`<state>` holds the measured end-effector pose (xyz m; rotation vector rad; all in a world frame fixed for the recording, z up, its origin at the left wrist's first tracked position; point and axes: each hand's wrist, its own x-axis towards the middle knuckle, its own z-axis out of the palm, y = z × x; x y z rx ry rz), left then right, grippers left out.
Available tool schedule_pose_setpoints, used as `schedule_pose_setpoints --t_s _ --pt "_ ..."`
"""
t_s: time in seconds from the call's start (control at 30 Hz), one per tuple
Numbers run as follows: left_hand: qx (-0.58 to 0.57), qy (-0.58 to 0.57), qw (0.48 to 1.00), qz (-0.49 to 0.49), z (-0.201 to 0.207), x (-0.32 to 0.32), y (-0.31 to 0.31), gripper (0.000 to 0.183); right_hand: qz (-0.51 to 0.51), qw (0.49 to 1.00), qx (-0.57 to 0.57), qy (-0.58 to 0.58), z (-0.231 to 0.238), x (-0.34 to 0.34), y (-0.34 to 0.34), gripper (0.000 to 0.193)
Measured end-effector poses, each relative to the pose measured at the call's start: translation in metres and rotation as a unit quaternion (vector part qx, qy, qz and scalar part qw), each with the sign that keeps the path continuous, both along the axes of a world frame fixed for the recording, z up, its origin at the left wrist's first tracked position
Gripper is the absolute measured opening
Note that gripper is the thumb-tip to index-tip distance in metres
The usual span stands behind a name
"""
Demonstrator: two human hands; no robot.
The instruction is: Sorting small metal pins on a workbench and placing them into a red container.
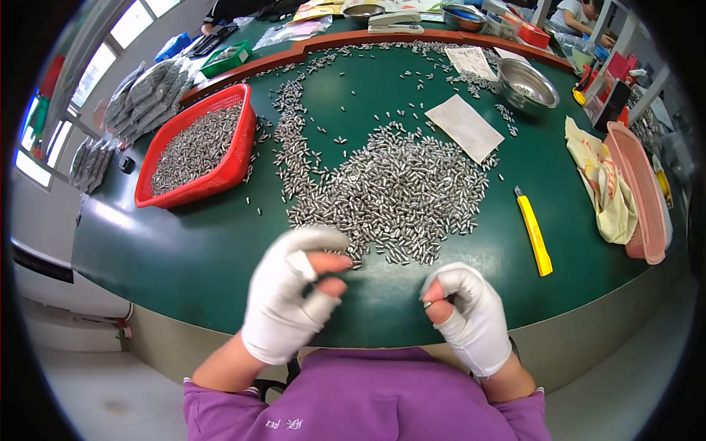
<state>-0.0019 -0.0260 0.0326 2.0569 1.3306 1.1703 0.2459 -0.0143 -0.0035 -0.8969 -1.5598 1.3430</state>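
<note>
A large heap of small silver, bullet-shaped metal parts point(401, 187) lies on the green table in front of me. My left hand point(283, 301), in a white glove with bare thumb and fingertip, hovers by the heap's near left edge. Its thumb and fingers are apart, and I see nothing between them. My right hand point(471, 320), gloved the same way, is at the table's near edge, right of the left hand. Its thumb and forefinger pinch one small metal part point(427, 304), mostly covered by the fingertips.
A red basket point(246, 140) full of metal parts stands at left. A yellow utility knife point(534, 234) and a pink basket point(638, 195) with a cloth point(604, 184) lie at right. White paper point(465, 128) touches the heap. A steel bowl point(527, 84) stands beyond; another person point(577, 16) sits far right.
</note>
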Motion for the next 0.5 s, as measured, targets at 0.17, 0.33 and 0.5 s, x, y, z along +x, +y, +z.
schedule_pose_setpoints --t_s 0.17,0.33,0.5 --pt "-0.138 -0.204 0.966 -0.081 -0.022 0.039 -0.021 0.028 0.071 0.983 -0.153 0.070 0.008 -0.019 -0.006 0.021" --pt "-0.161 -0.268 0.946 -0.088 -0.026 0.040 -0.022 0.022 0.082 0.969 -0.207 0.106 0.003 -0.018 -0.009 0.025" --pt "-0.179 -0.255 0.945 -0.103 -0.025 0.034 -0.022 0.017 0.081 0.980 -0.168 0.063 0.005 -0.019 -0.009 0.021"
